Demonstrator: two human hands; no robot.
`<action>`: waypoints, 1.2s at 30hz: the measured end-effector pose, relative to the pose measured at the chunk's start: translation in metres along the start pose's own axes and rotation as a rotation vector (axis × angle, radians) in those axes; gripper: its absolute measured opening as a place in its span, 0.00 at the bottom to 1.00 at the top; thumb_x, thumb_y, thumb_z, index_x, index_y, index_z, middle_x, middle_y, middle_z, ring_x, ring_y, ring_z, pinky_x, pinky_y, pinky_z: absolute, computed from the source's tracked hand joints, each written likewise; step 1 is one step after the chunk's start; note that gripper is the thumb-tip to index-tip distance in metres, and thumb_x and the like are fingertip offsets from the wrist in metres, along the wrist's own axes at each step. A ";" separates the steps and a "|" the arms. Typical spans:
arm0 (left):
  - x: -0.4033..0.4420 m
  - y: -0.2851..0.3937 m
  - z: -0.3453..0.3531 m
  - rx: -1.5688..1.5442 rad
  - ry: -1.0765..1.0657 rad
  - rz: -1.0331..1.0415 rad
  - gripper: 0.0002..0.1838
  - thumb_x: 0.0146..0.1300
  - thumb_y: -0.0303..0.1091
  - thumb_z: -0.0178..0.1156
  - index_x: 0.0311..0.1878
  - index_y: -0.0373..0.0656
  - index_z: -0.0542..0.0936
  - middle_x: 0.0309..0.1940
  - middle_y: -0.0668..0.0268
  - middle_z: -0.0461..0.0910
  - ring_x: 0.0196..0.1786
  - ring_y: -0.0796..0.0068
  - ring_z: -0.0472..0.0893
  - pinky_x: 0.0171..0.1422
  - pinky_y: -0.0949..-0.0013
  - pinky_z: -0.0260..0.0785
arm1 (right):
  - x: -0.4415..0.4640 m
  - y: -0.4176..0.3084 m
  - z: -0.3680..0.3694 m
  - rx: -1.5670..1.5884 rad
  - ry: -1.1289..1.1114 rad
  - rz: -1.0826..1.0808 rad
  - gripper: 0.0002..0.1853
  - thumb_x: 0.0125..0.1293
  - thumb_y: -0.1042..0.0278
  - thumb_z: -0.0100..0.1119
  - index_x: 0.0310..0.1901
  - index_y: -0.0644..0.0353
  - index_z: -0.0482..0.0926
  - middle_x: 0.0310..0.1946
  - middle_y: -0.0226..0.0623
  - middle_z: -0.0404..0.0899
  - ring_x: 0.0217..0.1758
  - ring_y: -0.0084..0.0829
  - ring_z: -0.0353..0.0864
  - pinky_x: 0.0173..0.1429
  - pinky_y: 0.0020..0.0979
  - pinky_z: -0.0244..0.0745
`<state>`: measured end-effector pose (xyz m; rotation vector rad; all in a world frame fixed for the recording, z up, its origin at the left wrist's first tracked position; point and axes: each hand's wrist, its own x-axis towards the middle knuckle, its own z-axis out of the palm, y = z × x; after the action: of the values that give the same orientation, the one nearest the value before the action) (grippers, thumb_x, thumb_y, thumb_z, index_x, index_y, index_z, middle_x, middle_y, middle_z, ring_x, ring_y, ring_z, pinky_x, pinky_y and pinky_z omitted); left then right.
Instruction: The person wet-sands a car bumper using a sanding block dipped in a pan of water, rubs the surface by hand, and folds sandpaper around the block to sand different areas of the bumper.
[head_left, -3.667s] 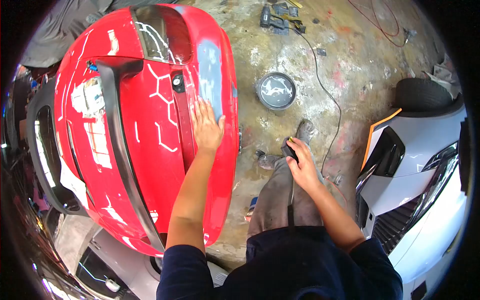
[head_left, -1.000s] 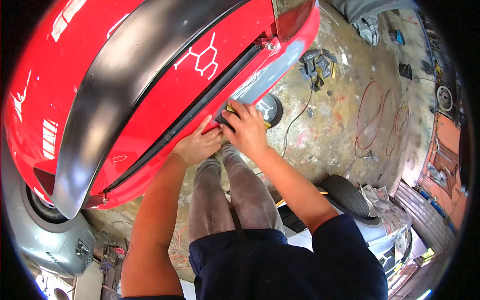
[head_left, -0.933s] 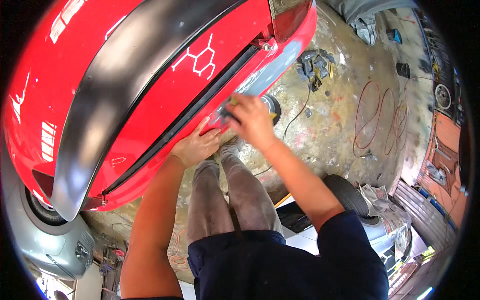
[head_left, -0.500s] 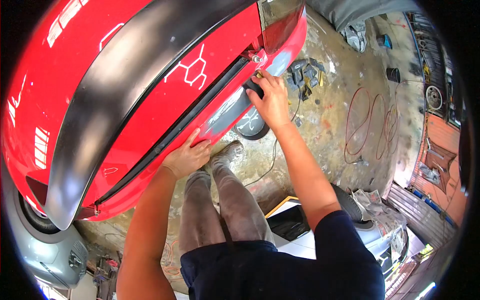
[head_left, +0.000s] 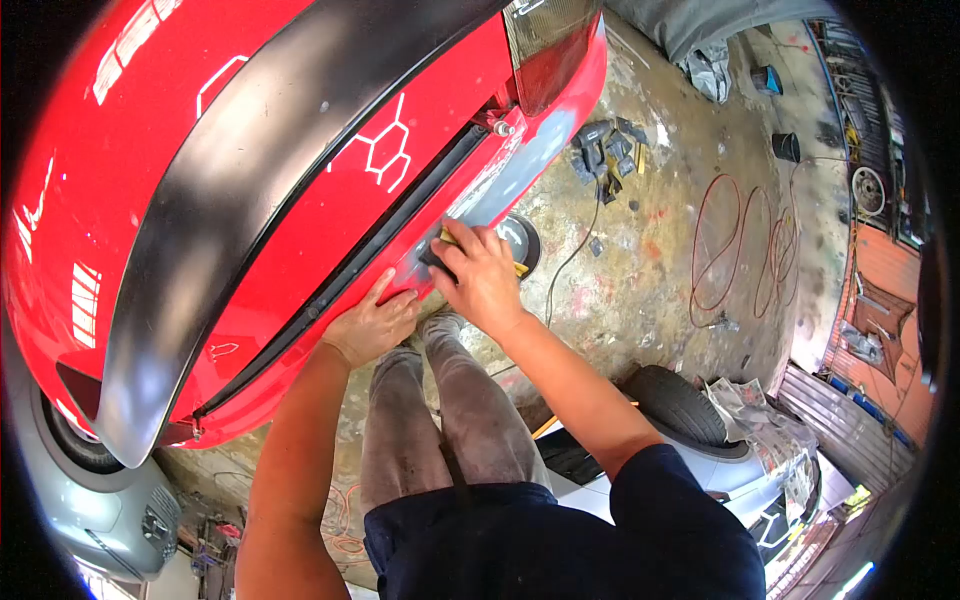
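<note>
My right hand (head_left: 485, 280) is closed round a dark sanding block (head_left: 434, 256) with yellow at its edge, pressed on the rear bumper (head_left: 585, 95) of a red car. Under and beyond it runs a dull grey patch (head_left: 505, 185) with whitish smears. My left hand (head_left: 372, 322) rests on the red bumper just left of the block, fingers spread, holding nothing. Above both hands are the black gap of the tailgate and a black spoiler (head_left: 215, 170). Partly behind my right hand, a round dark bucket (head_left: 533, 252) stands on the floor.
Dark sheets and pads (head_left: 607, 150) lie on the stained floor, with a cable running from them. A red hose (head_left: 722, 200) is coiled further right. Behind me are a tyre (head_left: 680, 405) and a pale car under plastic; a silver car (head_left: 115, 510) stands at lower left.
My right hand has slid the sanding block along the bumper, down and left, close to my left hand. More of the grey patch now shows. My left hand has stayed almost in place.
</note>
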<state>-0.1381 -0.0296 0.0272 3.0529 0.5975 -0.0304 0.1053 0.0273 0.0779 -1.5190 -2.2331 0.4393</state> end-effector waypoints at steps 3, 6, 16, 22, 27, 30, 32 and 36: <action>0.000 -0.001 0.000 -0.007 0.012 0.006 0.15 0.68 0.44 0.56 0.52 0.52 0.84 0.64 0.71 0.79 0.76 0.69 0.68 0.88 0.29 0.49 | 0.020 0.041 -0.005 0.014 0.039 -0.102 0.19 0.53 0.64 0.77 0.47 0.58 0.87 0.58 0.41 0.85 0.58 0.48 0.81 0.62 0.50 0.76; -0.001 0.001 0.003 -0.014 0.023 -0.003 0.15 0.68 0.44 0.56 0.52 0.51 0.84 0.64 0.71 0.79 0.77 0.68 0.68 0.88 0.29 0.49 | 0.051 0.064 -0.026 -0.099 0.165 0.090 0.17 0.56 0.65 0.74 0.49 0.55 0.87 0.60 0.42 0.84 0.56 0.50 0.80 0.59 0.50 0.75; -0.002 -0.001 0.000 -0.052 0.047 0.006 0.15 0.68 0.44 0.56 0.52 0.50 0.84 0.63 0.69 0.80 0.75 0.67 0.71 0.87 0.28 0.48 | 0.033 0.065 -0.013 -0.058 0.081 0.045 0.19 0.55 0.62 0.74 0.51 0.51 0.87 0.64 0.37 0.82 0.60 0.47 0.78 0.59 0.51 0.74; -0.001 -0.001 -0.001 -0.043 0.008 0.012 0.15 0.68 0.43 0.56 0.52 0.50 0.84 0.64 0.69 0.79 0.76 0.68 0.70 0.88 0.29 0.47 | 0.006 0.003 0.003 -0.075 0.113 0.140 0.17 0.58 0.63 0.75 0.49 0.55 0.88 0.61 0.44 0.83 0.57 0.50 0.79 0.63 0.50 0.74; -0.002 0.000 -0.001 -0.025 0.000 0.017 0.16 0.68 0.44 0.56 0.53 0.51 0.84 0.64 0.71 0.79 0.77 0.68 0.69 0.88 0.28 0.47 | 0.051 0.065 -0.023 -0.197 0.202 0.161 0.18 0.61 0.62 0.71 0.52 0.52 0.87 0.61 0.42 0.82 0.59 0.50 0.78 0.59 0.52 0.74; -0.001 0.000 -0.001 -0.012 -0.005 0.011 0.16 0.68 0.44 0.56 0.54 0.51 0.84 0.64 0.71 0.79 0.77 0.68 0.68 0.88 0.28 0.47 | 0.043 0.055 -0.011 -0.242 0.221 0.240 0.18 0.60 0.60 0.72 0.52 0.50 0.88 0.62 0.40 0.82 0.60 0.48 0.78 0.59 0.51 0.74; -0.001 0.001 -0.001 -0.008 -0.011 0.006 0.16 0.68 0.44 0.56 0.54 0.51 0.84 0.65 0.71 0.79 0.77 0.69 0.68 0.88 0.28 0.47 | 0.013 0.021 0.009 -0.217 0.143 0.175 0.19 0.58 0.58 0.74 0.51 0.49 0.88 0.62 0.38 0.81 0.61 0.46 0.77 0.59 0.50 0.74; 0.000 -0.002 0.001 -0.008 0.012 0.009 0.16 0.68 0.44 0.56 0.54 0.51 0.84 0.65 0.71 0.79 0.77 0.69 0.69 0.88 0.29 0.47 | 0.029 0.043 -0.005 -0.193 0.124 0.110 0.17 0.59 0.60 0.73 0.51 0.49 0.88 0.61 0.38 0.82 0.61 0.47 0.78 0.60 0.51 0.73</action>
<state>-0.1387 -0.0278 0.0260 3.0504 0.5832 -0.0102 0.1335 0.0698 0.0664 -1.7230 -2.1547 0.1589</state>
